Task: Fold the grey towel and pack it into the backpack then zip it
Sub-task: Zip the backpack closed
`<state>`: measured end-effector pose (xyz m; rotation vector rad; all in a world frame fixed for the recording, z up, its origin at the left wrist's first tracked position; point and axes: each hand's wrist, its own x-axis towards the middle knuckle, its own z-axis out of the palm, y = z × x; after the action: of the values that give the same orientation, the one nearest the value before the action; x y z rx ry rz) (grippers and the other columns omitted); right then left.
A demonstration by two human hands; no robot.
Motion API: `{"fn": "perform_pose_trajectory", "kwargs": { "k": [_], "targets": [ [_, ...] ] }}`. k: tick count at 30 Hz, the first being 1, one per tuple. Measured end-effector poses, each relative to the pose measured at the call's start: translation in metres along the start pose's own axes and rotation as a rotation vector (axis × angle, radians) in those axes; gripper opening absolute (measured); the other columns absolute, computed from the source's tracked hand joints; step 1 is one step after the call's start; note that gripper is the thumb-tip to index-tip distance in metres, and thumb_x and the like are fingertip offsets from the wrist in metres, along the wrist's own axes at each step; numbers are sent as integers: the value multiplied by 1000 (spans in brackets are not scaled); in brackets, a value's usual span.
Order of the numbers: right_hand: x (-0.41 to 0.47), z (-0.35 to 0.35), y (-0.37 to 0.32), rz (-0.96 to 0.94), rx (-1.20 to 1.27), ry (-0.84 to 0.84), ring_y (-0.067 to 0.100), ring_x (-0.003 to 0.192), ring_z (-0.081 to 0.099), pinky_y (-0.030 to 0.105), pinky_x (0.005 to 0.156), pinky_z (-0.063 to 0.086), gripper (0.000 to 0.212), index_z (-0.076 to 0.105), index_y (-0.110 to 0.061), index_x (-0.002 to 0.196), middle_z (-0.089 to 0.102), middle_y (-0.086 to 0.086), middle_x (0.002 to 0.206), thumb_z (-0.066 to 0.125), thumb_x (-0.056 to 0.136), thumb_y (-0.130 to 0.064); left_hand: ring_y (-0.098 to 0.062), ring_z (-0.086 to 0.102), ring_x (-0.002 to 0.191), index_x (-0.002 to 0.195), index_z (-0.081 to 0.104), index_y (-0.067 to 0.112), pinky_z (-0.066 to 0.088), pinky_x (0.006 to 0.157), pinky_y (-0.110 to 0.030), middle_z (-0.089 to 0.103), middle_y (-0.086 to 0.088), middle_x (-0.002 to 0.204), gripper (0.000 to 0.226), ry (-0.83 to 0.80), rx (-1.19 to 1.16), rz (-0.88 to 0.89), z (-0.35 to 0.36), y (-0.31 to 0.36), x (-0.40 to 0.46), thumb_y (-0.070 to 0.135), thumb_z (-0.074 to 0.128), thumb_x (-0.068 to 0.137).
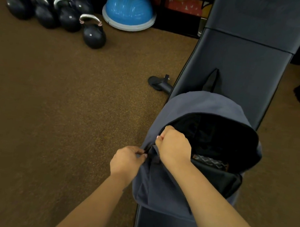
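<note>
While the backpack (178, 188) lies on the black padded bench (245, 65), its main compartment gapes open, and both hands work at its left edge, where the zipper track begins. The left hand (127, 162) pinches the grey-blue fabric at the seam between thumb and fingertips, closed narrowly on the cloth, just at seven o'clock from the right hand (174, 144). That right hand is curled into a tight fist at the rim of the opening, fingers closed on something small at the zipper line; whether it is the pull or only fabric, I cannot tell. The two hands sit near each other, almost touching. Inside the dark mouth of the bag, toward three o'clock from the right wrist, a folded strip of patterned grey cloth, the towel (210, 161), shows low in the compartment, well inside and apart from the fingers. There is one backpack, one towel, one bench. The bag's long axis runs along the bench, from six o'clock toward twelve, with its top and a dark strap (211, 81) pointing away at twelve o'clock and its base toward the person. On the brown floor (57, 108) at ten o'clock stand seven black kettlebells (94, 34) that I can count, and one blue half-dome balance trainer (129, 9) beside them at eleven o'clock.
</note>
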<state>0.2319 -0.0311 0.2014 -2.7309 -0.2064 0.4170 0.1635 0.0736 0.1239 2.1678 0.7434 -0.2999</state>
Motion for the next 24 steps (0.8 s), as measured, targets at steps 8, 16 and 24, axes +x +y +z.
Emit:
{"fn": "perform_pose_trajectory", "kwargs": {
  "k": [8, 16, 24],
  "targets": [
    [14, -47, 6, 40, 86, 36, 25, 82, 63, 34, 64, 46, 15, 60, -9, 95, 67, 8, 91, 53, 92, -22, -24, 64, 88, 98, 65, 21, 50, 70, -31, 67, -3, 98, 17, -86, 200, 28, -15, 24, 4, 30, 63, 84],
    [18, -49, 2, 32, 73, 11, 25, 81, 64, 33, 64, 48, 18, 63, -10, 94, 69, 7, 91, 55, 90, -26, -10, 53, 85, 97, 62, 19, 43, 68, -28, 50, 9, 98, 17, 173, 50, 413, -27, 84, -11, 33, 59, 87],
    [10, -52, -1, -17, 80, -12, 27, 87, 64, 44, 84, 51, 20, 63, -10, 97, 69, 8, 92, 54, 91, -27, -12, 51, 83, 101, 60, 16, 42, 65, -31, 55, 5, 105, 18, 170, 134, 397, -29, 90, -10, 30, 55, 91]
  ]
}}
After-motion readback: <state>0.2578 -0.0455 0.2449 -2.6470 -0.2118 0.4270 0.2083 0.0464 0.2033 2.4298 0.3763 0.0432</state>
